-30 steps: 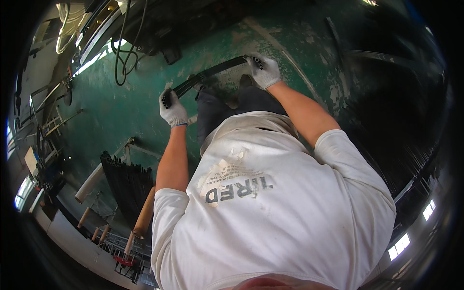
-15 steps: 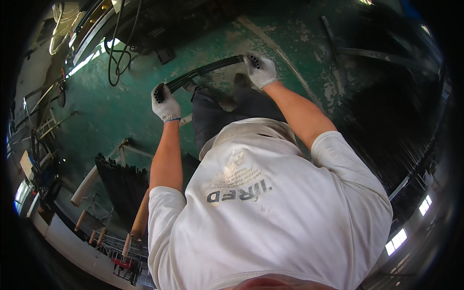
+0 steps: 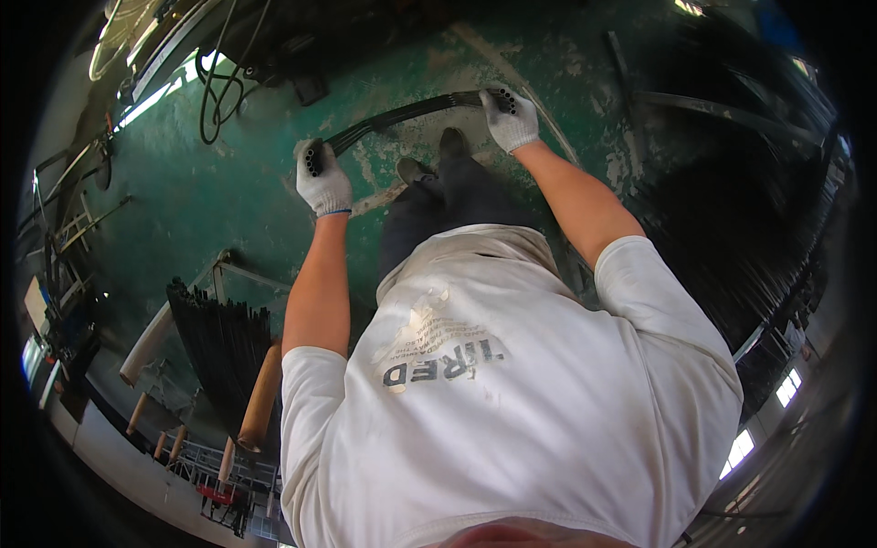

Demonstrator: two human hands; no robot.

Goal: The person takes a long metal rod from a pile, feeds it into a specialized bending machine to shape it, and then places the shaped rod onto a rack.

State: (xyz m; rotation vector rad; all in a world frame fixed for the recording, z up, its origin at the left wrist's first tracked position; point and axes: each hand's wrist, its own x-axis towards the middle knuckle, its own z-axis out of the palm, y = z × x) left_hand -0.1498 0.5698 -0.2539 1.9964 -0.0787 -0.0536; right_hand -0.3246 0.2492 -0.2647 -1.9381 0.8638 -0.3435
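A bundle of thin black tubes spans between my two gloved hands, out in front of my body above the floor. My left hand, in a white knit glove with a blue cuff edge, is closed round the bundle near its left end. Round hollow tube ends show beside the fingers. At the other end my right hand, also in a white glove, grips the tubes, and several open tube ends stick out past it. The bundle looks bowed in the fisheye view.
Another stack of black tubes rests on a rack at the lower left, beside brown padded posts. A large mass of long black tubes fills the right side. A looped cable hangs at the upper left above the green floor.
Both hands have shifted slightly right with the tube bundle between them. My feet and legs have moved, and the surroundings on the left have slid a little leftward.
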